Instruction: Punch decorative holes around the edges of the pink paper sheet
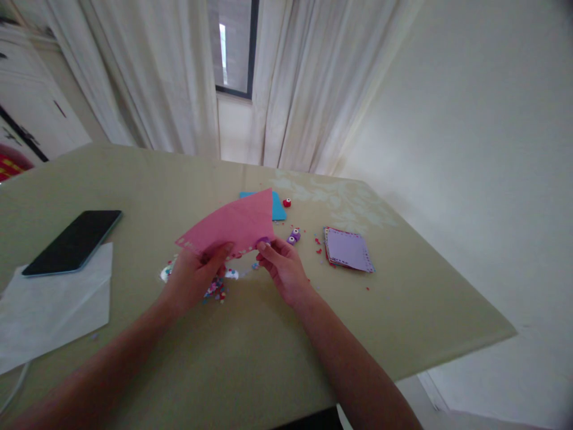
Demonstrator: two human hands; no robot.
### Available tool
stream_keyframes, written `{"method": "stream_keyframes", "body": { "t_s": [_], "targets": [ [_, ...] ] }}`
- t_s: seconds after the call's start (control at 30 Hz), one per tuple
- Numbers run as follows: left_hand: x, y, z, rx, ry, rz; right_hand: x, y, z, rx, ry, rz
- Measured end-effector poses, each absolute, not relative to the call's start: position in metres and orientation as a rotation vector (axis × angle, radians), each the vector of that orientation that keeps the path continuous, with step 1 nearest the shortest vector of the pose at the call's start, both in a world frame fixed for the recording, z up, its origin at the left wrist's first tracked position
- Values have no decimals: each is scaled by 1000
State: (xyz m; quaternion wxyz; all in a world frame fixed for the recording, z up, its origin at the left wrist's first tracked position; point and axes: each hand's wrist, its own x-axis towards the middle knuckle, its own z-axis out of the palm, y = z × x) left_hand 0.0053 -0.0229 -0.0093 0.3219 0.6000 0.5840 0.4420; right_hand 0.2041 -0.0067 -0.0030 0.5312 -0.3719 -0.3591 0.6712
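Note:
A sheet of pink paper [237, 222] is held up above the table, bending a little, with small cut-outs along its lower edge. My left hand [197, 272] is closed on that lower edge, thumb on top. At the lower right corner, my right hand [284, 269] is closed around a small purple paper punch [264, 241] that sits against the sheet's edge; the fingers hide most of it. Below my left hand lies a pile of tiny coloured paper bits [215, 289], partly covered by the hand.
Behind the pink sheet lies blue paper [278, 209], near a red punch [287, 203] and purple punches [293, 237]. To the right is a stack of punched paper squares [349, 249], lilac on top. At left, a phone [74, 242] rests partly on white paper [85, 298].

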Motion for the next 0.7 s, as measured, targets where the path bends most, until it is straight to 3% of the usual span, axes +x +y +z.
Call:
{"method": "stream_keyframes", "body": {
  "t_s": [0.7],
  "targets": [
    [13, -27, -4, 1627, 1557, 1150, 203, -8, -5, -941, -827, 1641]
  ]
}}
